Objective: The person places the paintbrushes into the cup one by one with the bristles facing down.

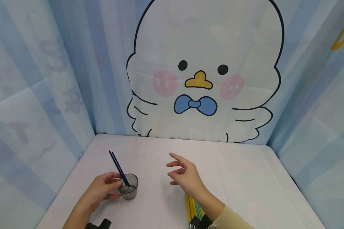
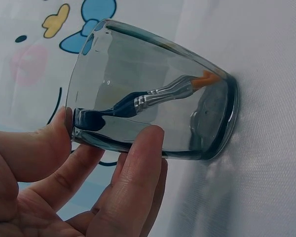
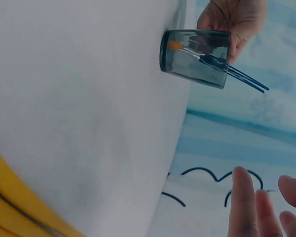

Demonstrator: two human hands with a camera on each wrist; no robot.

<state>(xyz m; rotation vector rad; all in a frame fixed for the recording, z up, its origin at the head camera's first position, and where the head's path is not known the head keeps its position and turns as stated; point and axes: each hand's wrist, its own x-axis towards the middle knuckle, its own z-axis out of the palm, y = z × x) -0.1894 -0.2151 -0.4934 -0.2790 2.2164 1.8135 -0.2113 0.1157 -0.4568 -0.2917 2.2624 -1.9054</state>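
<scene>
My left hand (image 1: 103, 188) holds a grey see-through glass (image 1: 132, 191) on the left part of the table, thumb and fingers at its side near the rim. Two paintbrushes (image 1: 118, 165) with thin dark blue handles lean in the glass, handles pointing up and to the left. Through the wall, the left wrist view shows a silver ferrule (image 2: 172, 92) and orange bristles (image 2: 205, 79) at the bottom. Right of the glass, my right hand (image 1: 186, 176) hovers over the table with loosely bent fingers and nothing in them.
Several yellow and teal sticks (image 1: 190, 206) lie below my right wrist, partly hidden by the forearm. Under everything is a white cloth-covered table (image 1: 240, 178). Blue striped curtains (image 1: 25, 95) stand at both sides, and a cartoon bird backdrop (image 1: 203, 38) closes the back.
</scene>
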